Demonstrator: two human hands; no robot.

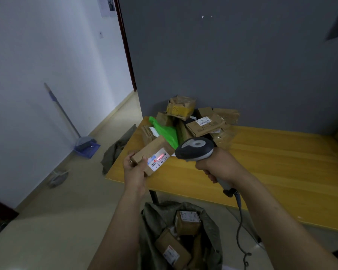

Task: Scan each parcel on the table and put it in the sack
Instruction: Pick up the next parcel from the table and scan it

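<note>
left hand (135,169) fingers wrapped round the parcel (151,154), long axis running up-right, right hand (217,162) gripping the scanner (194,149) aimed left at its label.

Both forearms bare, uncovered all the way down to the frame's edge. The left hand (135,172) bare too, a tiny glint on one finger, too small to identify. The right hand (217,164) bare.

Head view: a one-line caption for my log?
Right hand aims the scanner at a labelled parcel held by the left hand; open sack below.
</note>
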